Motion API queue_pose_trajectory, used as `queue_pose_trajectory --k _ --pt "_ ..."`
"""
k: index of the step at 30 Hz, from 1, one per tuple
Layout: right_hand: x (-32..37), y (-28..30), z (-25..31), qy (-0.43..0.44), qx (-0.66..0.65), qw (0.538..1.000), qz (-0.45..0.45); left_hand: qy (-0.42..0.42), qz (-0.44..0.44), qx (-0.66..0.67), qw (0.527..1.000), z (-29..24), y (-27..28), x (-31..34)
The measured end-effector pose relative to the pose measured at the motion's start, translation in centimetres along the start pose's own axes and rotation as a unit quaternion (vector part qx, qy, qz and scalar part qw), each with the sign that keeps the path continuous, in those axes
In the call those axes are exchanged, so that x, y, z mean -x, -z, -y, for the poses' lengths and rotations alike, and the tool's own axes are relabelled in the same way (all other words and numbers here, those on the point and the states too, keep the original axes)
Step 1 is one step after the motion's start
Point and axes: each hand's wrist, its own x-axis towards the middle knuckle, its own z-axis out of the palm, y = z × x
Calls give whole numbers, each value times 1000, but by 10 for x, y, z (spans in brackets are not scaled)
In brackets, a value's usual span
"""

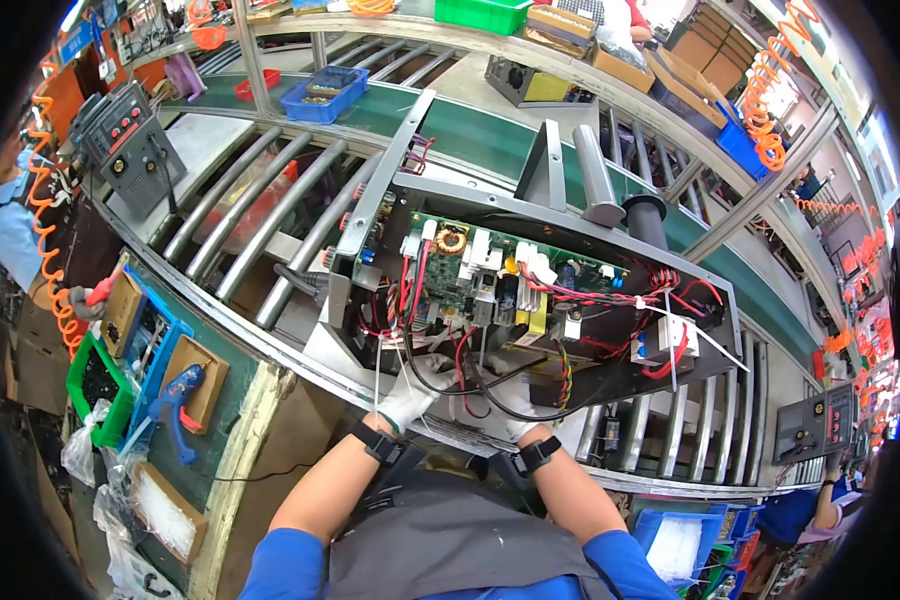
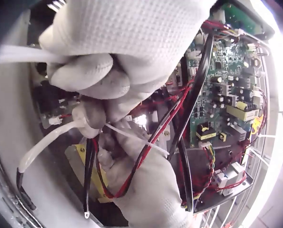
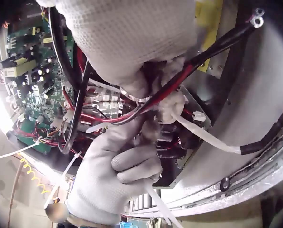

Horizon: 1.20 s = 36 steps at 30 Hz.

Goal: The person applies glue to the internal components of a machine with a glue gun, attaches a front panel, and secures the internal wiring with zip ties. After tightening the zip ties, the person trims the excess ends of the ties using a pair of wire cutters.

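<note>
An opened grey metal chassis [image 1: 430, 190] holds a green circuit board [image 1: 450, 265] and loose wiring. Both hands wear white gloves and meet at its near edge. My left hand [image 1: 410, 397] [image 2: 127, 42] [image 3: 113, 175] has curled fingers gripping a white cable tie [image 2: 25, 53] [image 3: 160, 204]. Close against it, my right hand [image 1: 515, 400] [image 2: 148, 185] [image 3: 127, 38] pinches at the wire bundle, its fingertips partly hidden. A white-sleeved cable [image 2: 48, 142] [image 3: 205, 135] comes out between the hands. Red and black wires [image 2: 146, 156] [image 3: 179, 78] cross in front of the fingers.
The chassis lies across a roller conveyor [image 1: 230, 215]. At left are a blue tool [image 1: 175, 405], a green bin [image 1: 88, 380] and a box of white ties [image 1: 165, 510]. More ties lie in a blue bin [image 1: 678, 535] at lower right. Orange coiled hoses hang on both sides.
</note>
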Motion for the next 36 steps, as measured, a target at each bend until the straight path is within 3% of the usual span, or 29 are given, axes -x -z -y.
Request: queue_pose_trajectory --k 2,4,8,18,21,24,26,27,29,31,33,36 --pt "3 -2 2 -17 -3 1000 -14 28 20 -7 999 -13 6 3" --pt "1 -8 -5 51 -4 998 -37 19 31 -12 999 -6 7 0" --pt "2 -11 -6 58 -23 997 -52 40 24 2 999 -5 7 0" --pt "3 1 14 47 -14 998 -31 22 29 -50 998 1 6 -1" --pt "5 1 11 78 10 997 -19 14 23 -21 999 -1 7 2" --pt "5 7 20 111 -48 993 4 35 28 -41 998 -12 11 5" --pt "0 17 31 -8 -39 997 66 20 32 -21 999 -1 8 0" --pt "-1 15 31 -8 -40 997 66 6 38 0 999 5 7 -2" --pt "-3 9 31 -98 -176 978 56 12 34 -8 999 9 8 -5" --pt "-4 8 32 -49 -138 988 41 19 29 -17 999 -5 10 1" --pt "-4 5 31 -1 -100 995 28 11 3 247 969 -51 13 19" --pt "-4 1 30 47 -102 994 17 48 52 210 975 -47 20 14"
